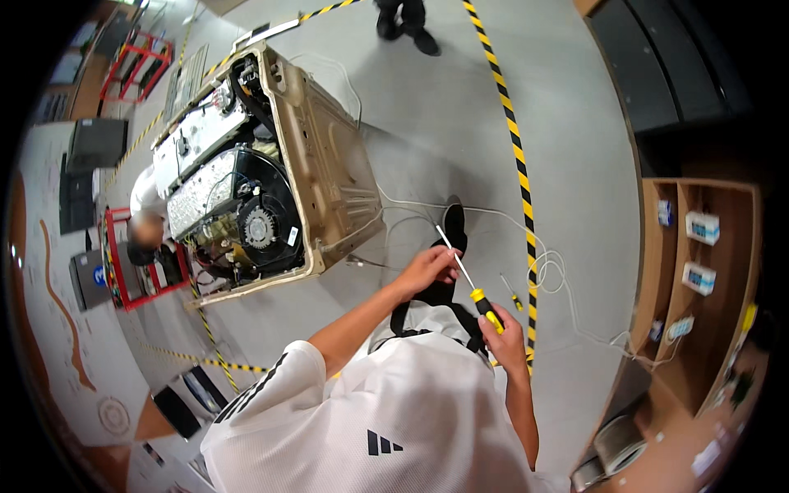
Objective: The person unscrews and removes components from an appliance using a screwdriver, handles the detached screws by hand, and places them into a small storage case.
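Observation:
A long screwdriver (485, 307) with a yellow and black handle slants across in front of my body. Its handle is wrapped by my right hand (507, 338), and its bare metal shaft points up and to the left. My left hand (431, 271) has its fingers closed around the shaft partway along. To the left stands a beige appliance (337, 164) with one side uncovered. Inside it show a round black housing with a toothed grey wheel (260, 227), silvery metal covers (201, 193) and loose wiring.
A second screwdriver (515, 301) lies on the floor by the yellow-black tape (523, 177). White cable (546, 261) loops across the floor to a power strip (680, 329) at the wooden shelf (699, 185). Another person (148, 197) is beyond the appliance; someone's legs (403, 16) show at the top.

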{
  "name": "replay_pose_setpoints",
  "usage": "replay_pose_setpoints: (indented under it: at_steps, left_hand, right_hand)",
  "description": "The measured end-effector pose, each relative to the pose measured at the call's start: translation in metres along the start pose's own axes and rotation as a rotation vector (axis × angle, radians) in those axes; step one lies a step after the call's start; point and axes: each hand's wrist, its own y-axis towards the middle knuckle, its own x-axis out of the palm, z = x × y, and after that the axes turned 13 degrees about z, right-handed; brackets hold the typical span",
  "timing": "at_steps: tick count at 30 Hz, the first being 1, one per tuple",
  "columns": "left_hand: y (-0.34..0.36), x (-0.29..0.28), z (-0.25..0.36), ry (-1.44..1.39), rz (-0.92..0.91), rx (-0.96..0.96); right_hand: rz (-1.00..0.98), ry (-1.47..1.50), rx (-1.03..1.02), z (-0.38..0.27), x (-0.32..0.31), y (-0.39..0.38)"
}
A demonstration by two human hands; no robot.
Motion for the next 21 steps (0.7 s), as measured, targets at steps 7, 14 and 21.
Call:
replay_pose_setpoints:
  at_steps: [7, 14, 21]
  left_hand:
    - [0.049, -0.072, 0.037, 1.115, 0.776, 0.352]
    - [0.04, -0.068, 0.046, 1.163, 0.987, -0.307]
    - [0.049, -0.055, 0.049, 1.112, 1.173, -0.59]
  right_hand:
    - [-0.12, -0.25, -0.123, -0.094, -0.039, 0.134]
    - [-0.4, -0.316, -0.172, -0.164, -0.036, 0.263]
    - [-0.662, -0.478, -0.238, -0.215, -0.029, 0.398]
